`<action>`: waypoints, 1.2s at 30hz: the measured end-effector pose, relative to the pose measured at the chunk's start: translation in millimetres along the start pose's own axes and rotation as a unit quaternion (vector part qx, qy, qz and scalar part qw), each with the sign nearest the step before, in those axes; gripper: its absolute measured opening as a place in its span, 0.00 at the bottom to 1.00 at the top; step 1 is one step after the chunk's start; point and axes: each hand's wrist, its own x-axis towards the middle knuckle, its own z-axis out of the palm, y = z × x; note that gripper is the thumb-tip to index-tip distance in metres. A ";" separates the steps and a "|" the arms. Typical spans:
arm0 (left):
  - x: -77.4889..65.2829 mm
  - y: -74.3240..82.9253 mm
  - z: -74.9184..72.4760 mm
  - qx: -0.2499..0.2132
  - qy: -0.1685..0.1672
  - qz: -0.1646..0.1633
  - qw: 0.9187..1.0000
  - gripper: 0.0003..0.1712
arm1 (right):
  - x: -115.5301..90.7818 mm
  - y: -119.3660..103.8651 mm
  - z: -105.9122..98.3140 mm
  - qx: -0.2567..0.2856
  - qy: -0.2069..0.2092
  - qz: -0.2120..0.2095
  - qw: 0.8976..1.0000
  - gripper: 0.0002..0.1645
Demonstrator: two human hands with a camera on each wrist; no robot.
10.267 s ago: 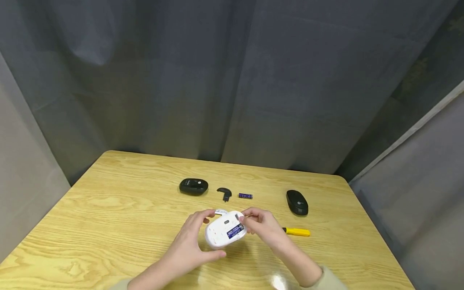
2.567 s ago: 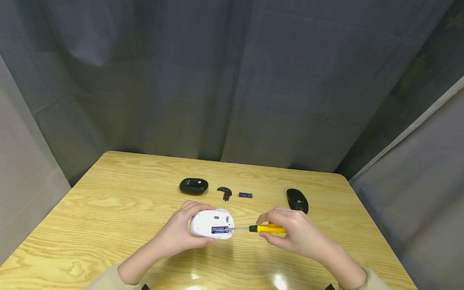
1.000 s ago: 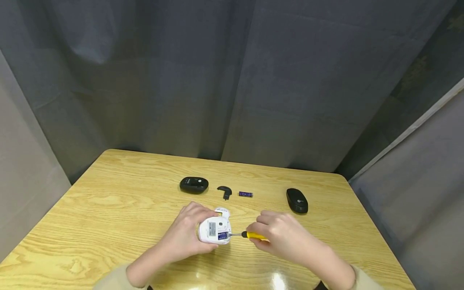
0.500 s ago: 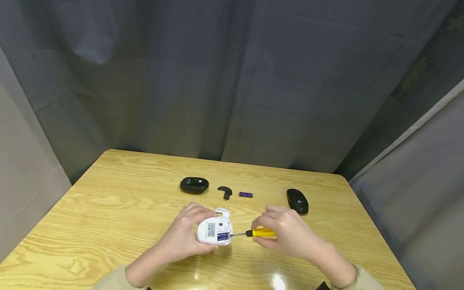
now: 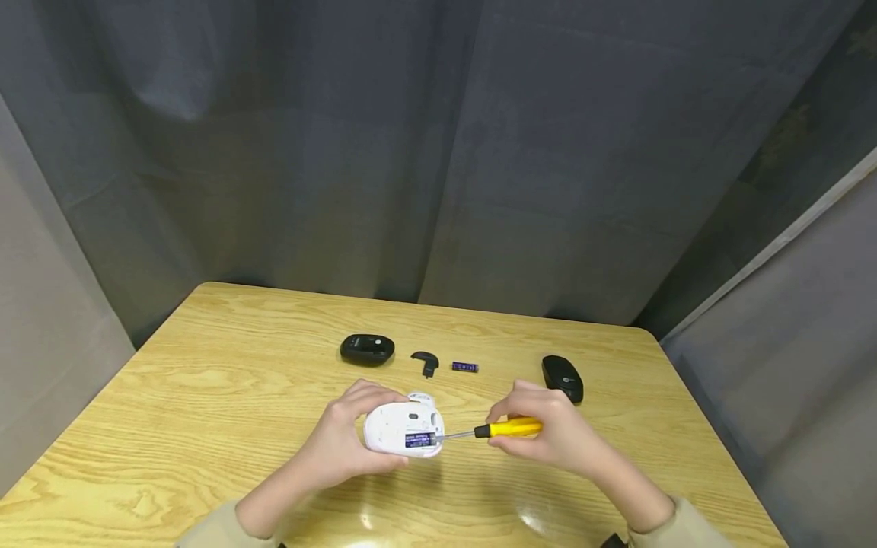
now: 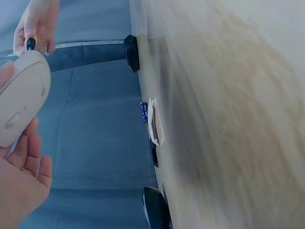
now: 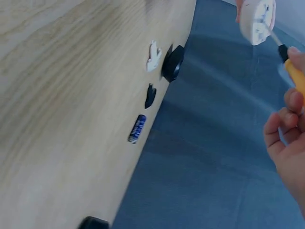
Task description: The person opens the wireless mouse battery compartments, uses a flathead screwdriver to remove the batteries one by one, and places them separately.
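My left hand point(image 5: 352, 430) grips a white computer mouse point(image 5: 390, 426) by its left end, its underside facing up. A dark blue battery point(image 5: 418, 440) lies in the mouse's open compartment. With my right hand point(image 5: 551, 426) I hold a screwdriver point(image 5: 514, 428) by its yellow handle. Its metal shaft points left, and the tip is at the battery's right end; whether it touches the battery or the compartment's edge I cannot tell. In the left wrist view the mouse point(image 6: 26, 95) is up off the table. The right wrist view shows the screwdriver point(image 7: 296, 76) against the mouse's underside.
On the wooden table point(image 5: 205, 365) lie a white cover point(image 5: 421, 397) just behind the mouse, a black cover point(image 5: 428, 361) and a second battery point(image 5: 465, 367). One black mouse point(image 5: 367, 349) sits at the back left, another black mouse point(image 5: 562, 377) behind my right hand. A grey curtain point(image 5: 329, 152) hangs behind.
Ten seconds ago the screwdriver lay on the table and my right fingers were at the mouse; now I hold it. Since half a second ago, the mouse has tilted and the screwdriver has shifted slightly right.
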 end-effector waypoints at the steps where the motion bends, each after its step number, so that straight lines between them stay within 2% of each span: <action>1: -0.1 -0.4 -0.3 -0.010 -0.002 -0.004 1.000 0.39 | -1.2 1.0 0.3 0.014 0.003 0.004 1.000 0.16; 7: -1.6 -3.2 -1.1 -0.072 -0.016 -0.025 0.997 0.40 | -6.0 4.3 1.1 0.093 -0.002 0.066 0.994 0.15; 10: -1.9 -4.7 -2.3 -0.098 -0.023 -0.042 0.994 0.40 | -6.5 5.3 2.7 0.119 0.001 0.081 0.990 0.14; 14: -1.9 -6.2 -3.3 -0.119 -0.030 -0.052 0.991 0.41 | -7.3 5.3 6.8 0.146 0.010 0.091 0.985 0.14; 19: -1.7 -8.1 -3.4 -0.142 -0.034 -0.063 0.987 0.41 | -9.2 4.9 12.9 0.174 0.023 0.124 0.977 0.15; 36: -1.7 -11.7 -0.3 -0.206 -0.034 -0.039 0.977 0.38 | -15.6 3.7 33.3 0.254 0.068 0.161 0.951 0.15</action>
